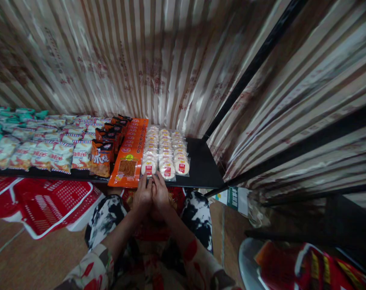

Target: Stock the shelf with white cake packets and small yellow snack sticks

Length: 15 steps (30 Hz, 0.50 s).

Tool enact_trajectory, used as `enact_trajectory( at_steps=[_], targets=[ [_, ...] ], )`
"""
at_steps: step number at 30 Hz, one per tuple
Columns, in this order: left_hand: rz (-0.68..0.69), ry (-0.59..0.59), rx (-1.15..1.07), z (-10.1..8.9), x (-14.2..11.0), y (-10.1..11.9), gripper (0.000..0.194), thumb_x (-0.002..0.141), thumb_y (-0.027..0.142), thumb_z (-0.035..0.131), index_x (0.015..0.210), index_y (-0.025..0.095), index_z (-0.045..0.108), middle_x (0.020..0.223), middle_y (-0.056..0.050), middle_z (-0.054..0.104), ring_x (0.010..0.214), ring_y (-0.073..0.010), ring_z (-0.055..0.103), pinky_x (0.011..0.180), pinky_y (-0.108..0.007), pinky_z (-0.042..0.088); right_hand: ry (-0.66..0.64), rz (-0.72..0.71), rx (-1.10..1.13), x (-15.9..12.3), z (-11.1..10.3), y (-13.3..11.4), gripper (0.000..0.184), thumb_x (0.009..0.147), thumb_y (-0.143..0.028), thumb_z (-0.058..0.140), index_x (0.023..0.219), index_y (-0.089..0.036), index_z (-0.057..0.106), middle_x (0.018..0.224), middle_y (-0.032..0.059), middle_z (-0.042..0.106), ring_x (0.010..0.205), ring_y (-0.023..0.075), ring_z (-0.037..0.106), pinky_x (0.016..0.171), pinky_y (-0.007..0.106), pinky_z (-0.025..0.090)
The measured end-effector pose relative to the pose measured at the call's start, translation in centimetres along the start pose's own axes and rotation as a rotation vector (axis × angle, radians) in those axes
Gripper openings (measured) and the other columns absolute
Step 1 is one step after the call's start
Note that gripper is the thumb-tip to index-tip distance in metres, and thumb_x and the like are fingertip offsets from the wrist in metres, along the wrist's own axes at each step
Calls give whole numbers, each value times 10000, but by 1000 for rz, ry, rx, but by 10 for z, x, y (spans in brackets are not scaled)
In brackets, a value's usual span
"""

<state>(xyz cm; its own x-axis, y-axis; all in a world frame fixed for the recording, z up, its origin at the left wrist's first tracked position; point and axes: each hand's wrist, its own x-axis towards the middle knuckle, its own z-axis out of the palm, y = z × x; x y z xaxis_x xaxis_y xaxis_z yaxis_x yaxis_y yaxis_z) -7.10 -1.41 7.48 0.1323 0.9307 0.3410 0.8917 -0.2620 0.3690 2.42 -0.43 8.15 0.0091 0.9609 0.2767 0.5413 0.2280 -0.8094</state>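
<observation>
Three columns round white packets; one column orange packaging; one black shelf.

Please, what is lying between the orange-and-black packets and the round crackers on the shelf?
Orange packaging lies between the orange-and-black packets and the round crackers, as the head view shows; whether one bag or several overlapping, I cannot tell.

Clear, glossy plastic wraps the round crackers, while the orange packet looks smooth plastic, the shelf smooth, the basket hard plastic, the striped sheeting shiny.
</observation>
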Motion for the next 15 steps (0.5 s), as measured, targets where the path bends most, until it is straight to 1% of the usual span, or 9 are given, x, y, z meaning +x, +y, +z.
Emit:
enact_trajectory(
  at_steps=[3,6,9,11,12,13,15],
  targets=[
    [54,-2,26,-3,-6,1,362,867,163,415,1194,77,546,1356,-198,446,1286,-292,384,1020,-434,414,16,-72,27,-9,-2,4,418,823,-130,369,1182,-158,582,1300,95,497,1214,172,447,1031,303,379],
    [110,1,-23,-8,-16,4,321,870,170,414,1128,86,585,1298,-180,503,1235,-262,433,1004,-397,433,46,-106,18,-22,-5,8,368,830,-133,371,1097,-161,623,1221,106,527,1124,171,501,1003,298,396],
    [103,-64,-118,-9,-33,5,292,870,170,409,1083,117,602,1168,-138,589,1121,-217,506,978,-356,445,30,-108,-11,-37,-8,13,328,850,-141,363,1030,-161,637,1115,107,551,1046,173,527,954,305,424],
    [71,-171,-172,-5,-46,4,286,876,168,391,1067,138,601,1121,-113,608,1077,-193,524,975,-332,433,-37,-87,-50,-48,-7,22,316,859,-135,353,993,-157,639,1039,103,573,988,175,542,910,312,441],
    [47,-252,-183,-1,-53,2,286,878,168,381,1061,143,600,1108,-107,612,1064,-186,531,971,-321,429,-91,-66,-81,-54,-5,28,311,861,-129,349,975,-152,638,1006,102,586,961,178,547,892,318,445],
    [15,-350,-176,3,-61,0,289,879,171,375,1063,142,596,1100,-107,613,1052,-184,539,962,-316,428,-159,-37,-121,-61,-3,35,301,859,-125,355,958,-145,638,975,105,599,939,185,551,878,328,447],
    [-60,-597,-114,12,-75,-7,303,872,173,382,1094,132,583,1106,-122,611,1053,-201,548,956,-329,420,-338,30,-199,-74,2,50,274,837,-106,384,921,-134,643,944,115,621,936,206,553,878,354,440]
  ],
)
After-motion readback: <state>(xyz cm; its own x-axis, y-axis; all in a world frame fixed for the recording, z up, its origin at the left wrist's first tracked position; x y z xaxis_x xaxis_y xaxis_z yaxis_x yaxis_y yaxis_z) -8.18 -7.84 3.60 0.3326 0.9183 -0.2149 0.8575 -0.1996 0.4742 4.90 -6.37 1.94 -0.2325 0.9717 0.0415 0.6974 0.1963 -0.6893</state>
